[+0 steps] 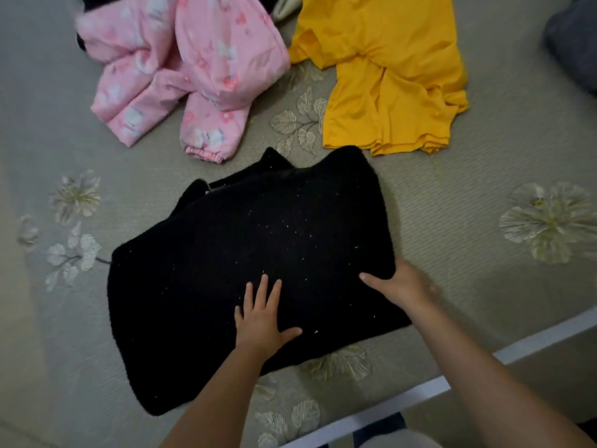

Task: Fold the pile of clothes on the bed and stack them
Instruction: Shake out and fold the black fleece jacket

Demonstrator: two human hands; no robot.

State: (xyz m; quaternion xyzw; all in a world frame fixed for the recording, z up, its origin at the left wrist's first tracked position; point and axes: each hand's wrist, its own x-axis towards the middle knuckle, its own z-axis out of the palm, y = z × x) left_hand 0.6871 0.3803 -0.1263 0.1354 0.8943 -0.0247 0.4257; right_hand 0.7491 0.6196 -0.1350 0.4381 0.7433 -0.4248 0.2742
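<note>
Fleece [245,253], thick, soft, likely floppy: left hand [261,321] presses flat on it, right hand [400,286] grips its right edge; lift by edges.

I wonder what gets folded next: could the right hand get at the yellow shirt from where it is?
Probably yes. The right hand grips the black sweater's corner, and only bare bedspread lies between it and the yellow shirt.

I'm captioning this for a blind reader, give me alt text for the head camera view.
A person's left hand presses flat on a folded black fleece garment on a floral bedspread while the right hand grips its right edge. Beyond it lie a pink printed jacket and a yellow shirt, both unfolded.
</note>
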